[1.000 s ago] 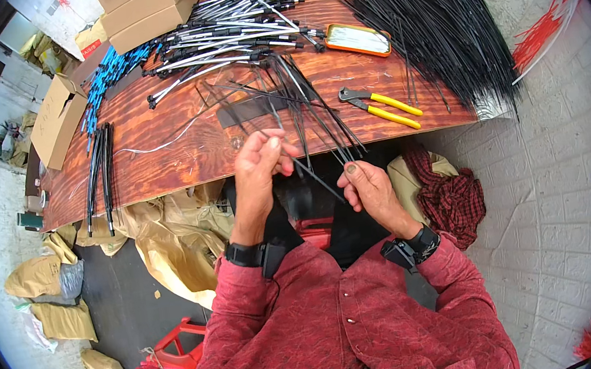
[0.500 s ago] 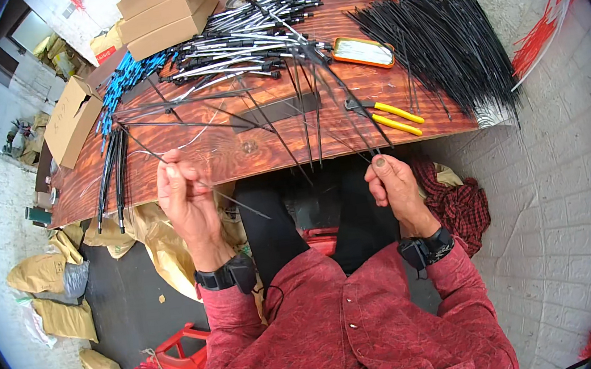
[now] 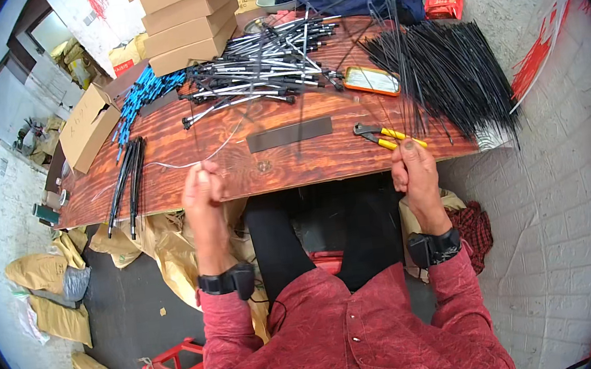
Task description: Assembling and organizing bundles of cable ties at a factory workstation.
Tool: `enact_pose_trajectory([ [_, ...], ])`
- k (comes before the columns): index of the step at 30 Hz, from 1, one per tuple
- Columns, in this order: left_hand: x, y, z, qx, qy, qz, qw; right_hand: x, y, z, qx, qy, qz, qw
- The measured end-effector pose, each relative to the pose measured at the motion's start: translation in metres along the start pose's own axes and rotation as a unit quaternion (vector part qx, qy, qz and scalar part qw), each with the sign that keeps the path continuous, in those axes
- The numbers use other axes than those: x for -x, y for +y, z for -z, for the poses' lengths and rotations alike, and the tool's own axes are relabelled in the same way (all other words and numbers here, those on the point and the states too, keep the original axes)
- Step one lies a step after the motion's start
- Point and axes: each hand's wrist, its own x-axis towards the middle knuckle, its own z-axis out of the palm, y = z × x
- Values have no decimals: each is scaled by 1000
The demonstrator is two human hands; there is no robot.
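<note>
Head view: slim dark rods [image 3: 402,77] in right hand [image 3: 418,170], wood-grained tabletop [image 3: 225,172]

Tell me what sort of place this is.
Probably a small assembly workshop: yellow-handled end-cutting pliers lie on the wooden table near a dense heap of thin black rods, with cardboard boxes stacked toward the back.

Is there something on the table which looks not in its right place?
Two small oddities: black rods at left overhang the front of the table, and a pale strand lies curved, outside any pile.
</note>
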Motion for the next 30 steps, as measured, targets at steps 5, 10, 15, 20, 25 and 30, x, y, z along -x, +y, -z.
enact_pose_trajectory([
  [5,-7,-10,11,18,-7,3,1000,-11,-2,8,-6,-31,27,999],
  [10,-19,1,43,22,56,-5,998,-13,-2,10,-19,-13,42,999],
  [15,-14,-4,27,48,16,14,999,-12,-5,0,9,-19,36,999],
  [20,-12,-4,-16,85,19,12,996,-6,-9,-9,26,-36,24,999],
  [25,0,-18,-55,58,-41,74,995,3,-7,-14,94,-54,38,993],
  [30,1,-34,-83,85,-71,112,987,11,-1,-19,120,-85,60,987],
])
